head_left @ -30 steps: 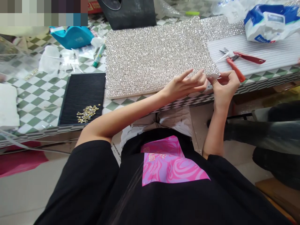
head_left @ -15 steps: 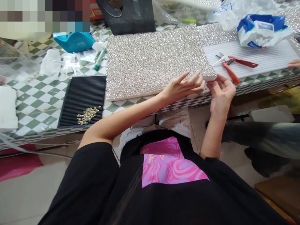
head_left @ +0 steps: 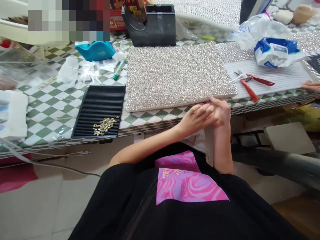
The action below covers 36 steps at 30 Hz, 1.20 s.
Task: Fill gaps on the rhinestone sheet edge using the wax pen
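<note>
A flat panel [head_left: 175,76] covered in glittering rhinestones lies on the checkered table. My left hand [head_left: 197,117] is just off its front edge, fingers curled in against my right hand. My right hand [head_left: 222,111] is bent in front of the panel's right part, with a fingertip at or very near the front edge. The two hands meet, and whatever their fingers hold, if anything, is hidden. To the left lies a black ridged tray [head_left: 100,105] with a small heap of gold-and-clear rhinestones [head_left: 105,126].
Red-handled nippers [head_left: 250,83] lie on a white ridged board [head_left: 282,80] at right, below a blue-and-white wipes packet [head_left: 275,55]. A black tape dispenser [head_left: 155,28] stands behind the panel. A green pen [head_left: 120,67] and teal pouch [head_left: 96,50] are left. Another person's hand [head_left: 311,85] is far right.
My right hand has left the panel's right front corner and moved left to meet my left hand. The left hand's spread fingers have curled. The head view has shifted.
</note>
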### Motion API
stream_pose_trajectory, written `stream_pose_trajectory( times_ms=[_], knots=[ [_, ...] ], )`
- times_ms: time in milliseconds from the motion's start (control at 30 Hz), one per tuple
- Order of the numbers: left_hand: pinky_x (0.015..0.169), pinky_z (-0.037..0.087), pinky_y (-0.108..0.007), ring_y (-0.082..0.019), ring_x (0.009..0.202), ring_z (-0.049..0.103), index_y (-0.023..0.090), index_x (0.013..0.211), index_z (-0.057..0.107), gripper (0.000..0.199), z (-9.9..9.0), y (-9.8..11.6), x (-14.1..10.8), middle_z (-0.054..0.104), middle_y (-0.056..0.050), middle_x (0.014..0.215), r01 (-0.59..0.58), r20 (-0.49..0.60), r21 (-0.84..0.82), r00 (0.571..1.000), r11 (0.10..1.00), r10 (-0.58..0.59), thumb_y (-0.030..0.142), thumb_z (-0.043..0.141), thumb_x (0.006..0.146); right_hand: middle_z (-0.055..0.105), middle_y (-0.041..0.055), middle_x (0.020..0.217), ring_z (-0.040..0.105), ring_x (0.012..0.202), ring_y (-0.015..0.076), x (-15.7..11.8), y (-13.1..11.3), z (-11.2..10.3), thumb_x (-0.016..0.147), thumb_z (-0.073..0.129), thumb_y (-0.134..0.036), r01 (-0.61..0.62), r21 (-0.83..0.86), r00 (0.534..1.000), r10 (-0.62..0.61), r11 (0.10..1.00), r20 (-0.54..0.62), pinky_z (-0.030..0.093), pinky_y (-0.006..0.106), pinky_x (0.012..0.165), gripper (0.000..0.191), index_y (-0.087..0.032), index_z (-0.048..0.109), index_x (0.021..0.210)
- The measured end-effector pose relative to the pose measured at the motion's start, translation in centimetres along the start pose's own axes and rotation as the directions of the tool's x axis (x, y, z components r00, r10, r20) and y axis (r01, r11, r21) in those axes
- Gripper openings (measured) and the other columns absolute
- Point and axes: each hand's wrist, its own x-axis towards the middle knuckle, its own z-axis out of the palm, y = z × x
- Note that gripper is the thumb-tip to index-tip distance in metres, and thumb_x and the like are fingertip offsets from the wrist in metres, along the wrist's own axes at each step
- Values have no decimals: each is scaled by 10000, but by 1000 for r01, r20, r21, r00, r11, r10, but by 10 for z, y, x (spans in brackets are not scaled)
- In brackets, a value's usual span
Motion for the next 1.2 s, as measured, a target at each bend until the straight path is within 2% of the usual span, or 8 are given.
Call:
stream_pose_trajectory(
  times_ms=[100,300,500,600,700,800,933,1200],
  knots=[
    [923,578,-302,-176,1054,714,197,1195,647,293,-4,4,-36,752,-65,1114,-31,6,-29,1000,999,31,122,422,1021,662,-42,838,663,843,136,-3,-5,11,620,761,-186,9,49,999,-7,999,-42,648,325,792,252,-227,560,766],
    [1175,514,-429,-234,1408,560,167,1417,589,439,-21,-27,-78,621,-121,1471,131,90,-75,988,989,-124,123,429,1010,679,-24,857,676,875,153,-3,-17,15,626,760,-182,-32,44,997,35,999,-75,659,358,831,217,-205,632,800],
    [1113,561,-391,-223,1383,584,142,1433,547,420,-91,-51,-108,634,-150,1448,117,205,-317,977,941,-53,208,462,1027,678,-15,904,672,924,174,-11,-32,21,645,723,-162,-43,-12,992,41,999,-122,649,381,832,226,-217,638,847],
    [1095,567,-362,-170,1303,639,240,1413,540,413,-138,-94,-106,691,-75,1382,194,213,-395,970,898,-116,179,426,1021,666,-6,875,666,885,167,-14,-31,26,656,701,-171,-21,22,991,24,1000,-133,636,361,804,185,-208,627,821],
    [1123,525,-397,-190,1271,635,216,1364,564,392,-163,-170,-83,688,-84,1367,458,206,-306,888,834,-412,222,363,1027,663,-19,847,653,821,152,-17,-24,29,624,681,-176,-10,50,983,19,999,-180,617,327,750,188,-222,625,798],
    [1168,440,-388,-180,1261,567,189,1336,552,433,-153,-257,-49,652,-73,1379,618,241,-184,783,765,-574,279,287,1006,676,-14,866,679,882,173,-19,-17,31,607,671,-186,-41,52,971,52,998,-232,610,317,743,209,-234,639,808],
    [1178,360,-418,-166,1189,474,143,1312,544,460,-107,-340,-15,635,-48,1355,595,372,-51,757,802,-537,282,265,974,696,-15,905,694,945,191,-21,-15,31,592,687,-183,-77,32,958,83,997,-276,616,334,756,222,-247,642,800],
    [1040,432,-443,-288,1238,571,129,1389,563,545,-57,-365,5,639,-163,1335,513,608,21,675,858,-418,352,234,1016,724,-45,982,687,1028,180,-25,-20,29,551,727,-165,-165,-11,939,153,986,-308,626,334,800,291,-273,655,812]
  ],
)
